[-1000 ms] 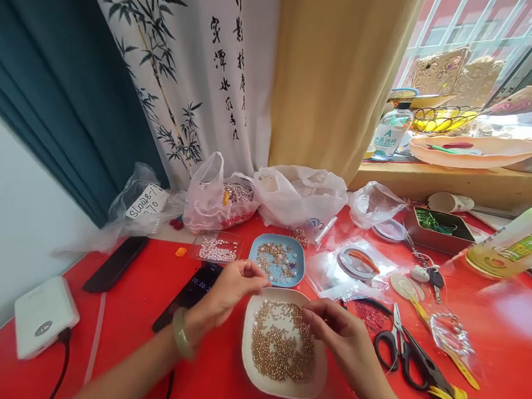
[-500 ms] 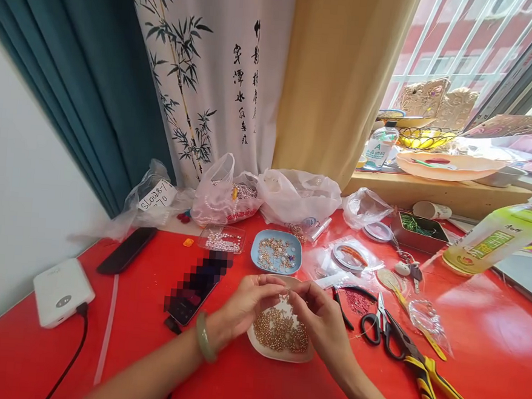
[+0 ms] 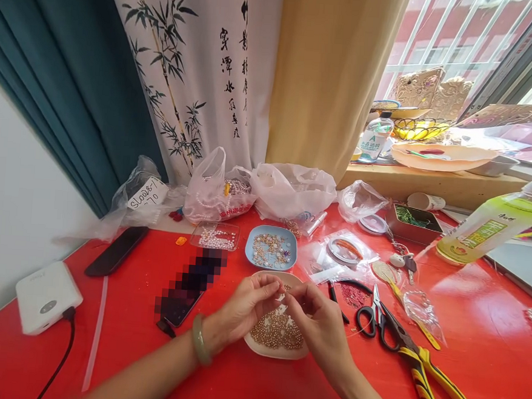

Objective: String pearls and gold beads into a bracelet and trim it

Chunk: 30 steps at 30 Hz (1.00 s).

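My left hand (image 3: pixel 252 302) and my right hand (image 3: pixel 315 315) meet fingertip to fingertip above a cream dish (image 3: pixel 278 351). Both are closed in a pinch; whatever sits between the fingertips is too small to make out. Gold beads (image 3: pixel 277 330) lie heaped in the dish under my hands. A pale green bangle (image 3: pixel 201 339) circles my left wrist. Just behind the dish stands a blue tray (image 3: pixel 249 253) with gold and pearly pieces. Black-handled scissors (image 3: pixel 373 316) lie to the right of my right hand.
Yellow-black pliers (image 3: pixel 422 374) lie at right, near a tilted green drink bottle (image 3: pixel 491 230). A clear box (image 3: pixel 217 238) of pearl beads and a phone (image 3: pixel 186 300) are left of the trays. Plastic bags (image 3: pixel 294 192) line the back; a white device (image 3: pixel 47 296) sits far left.
The whole view has shifted slightly, so the table things sit a little further left. My hands stay pinched together over the dish, with only small finger movement.
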Each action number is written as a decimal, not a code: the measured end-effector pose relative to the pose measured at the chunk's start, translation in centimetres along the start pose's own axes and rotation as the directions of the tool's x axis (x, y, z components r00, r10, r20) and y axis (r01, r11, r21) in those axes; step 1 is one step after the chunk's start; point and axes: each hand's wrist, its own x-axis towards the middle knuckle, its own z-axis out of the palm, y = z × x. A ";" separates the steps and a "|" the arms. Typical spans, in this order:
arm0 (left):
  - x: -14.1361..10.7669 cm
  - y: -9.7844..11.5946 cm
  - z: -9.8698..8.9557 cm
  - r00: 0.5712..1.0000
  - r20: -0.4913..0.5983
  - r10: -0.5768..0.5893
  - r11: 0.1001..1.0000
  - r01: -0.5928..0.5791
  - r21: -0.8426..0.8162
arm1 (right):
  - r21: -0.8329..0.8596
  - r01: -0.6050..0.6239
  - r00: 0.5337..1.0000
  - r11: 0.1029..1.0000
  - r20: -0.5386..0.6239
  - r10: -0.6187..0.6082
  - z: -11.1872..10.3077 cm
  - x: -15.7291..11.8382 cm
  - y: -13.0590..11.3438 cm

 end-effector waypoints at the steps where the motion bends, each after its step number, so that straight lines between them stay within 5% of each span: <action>1: 0.0 0.0 0.1 1.000 -0.001 -0.001 1.000 0.001 0.001 | -0.003 -0.001 1.000 1.000 -0.004 0.001 0.0 0.0 -0.1; 30: 0.0 -0.2 0.0 1.000 -0.016 -0.008 1.000 0.008 0.016 | -0.022 -0.003 1.000 1.000 -0.001 0.003 0.2 -0.3 0.4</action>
